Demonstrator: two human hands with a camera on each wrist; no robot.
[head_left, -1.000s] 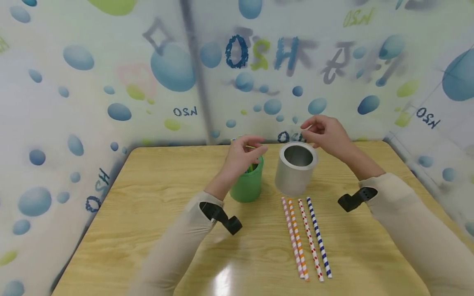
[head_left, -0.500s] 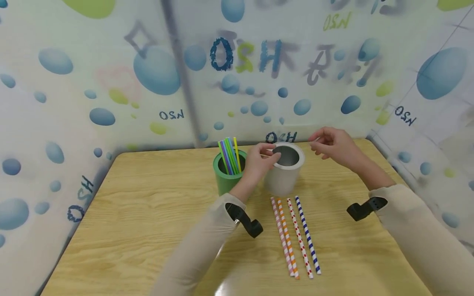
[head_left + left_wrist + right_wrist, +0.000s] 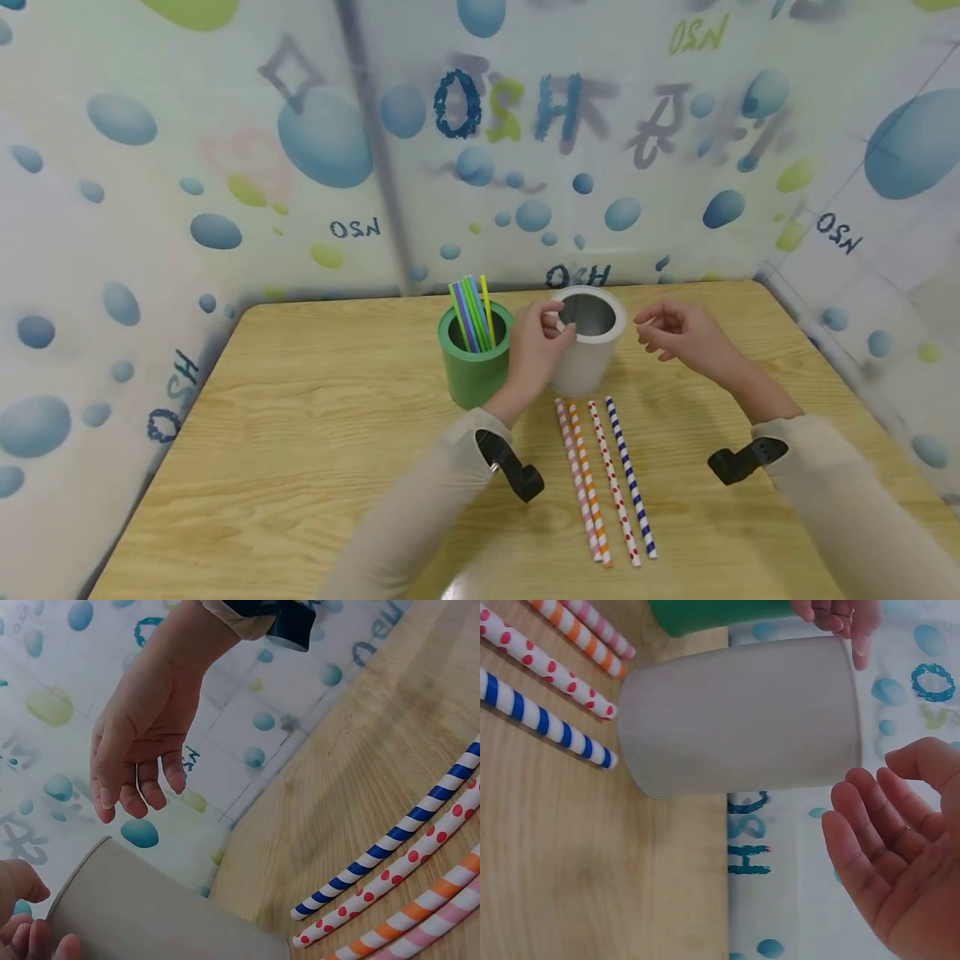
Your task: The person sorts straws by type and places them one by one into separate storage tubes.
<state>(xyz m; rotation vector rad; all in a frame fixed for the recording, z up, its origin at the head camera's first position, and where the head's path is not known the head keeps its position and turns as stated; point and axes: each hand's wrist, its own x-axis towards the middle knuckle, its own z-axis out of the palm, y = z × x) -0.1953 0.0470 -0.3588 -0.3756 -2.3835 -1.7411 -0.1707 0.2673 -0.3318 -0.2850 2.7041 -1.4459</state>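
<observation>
Both hands have come lower: the right hand [image 3: 686, 337], fingers loosely parted, hangs just right of the upright off-white cylindrical cup [image 3: 587, 360], a gap between; the left hand [image 3: 532, 348] is at its left rim, whether gripping cannot be told. Just behind runs the wooden table's [image 3: 315, 417] far edge; four slim patterned straws [image 3: 614, 483] lie near.

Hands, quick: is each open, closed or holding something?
Left hand: at the light grey cylindrical cup; whether it grips cannot be told.
Right hand: open, holding nothing, beside the cup.
</observation>
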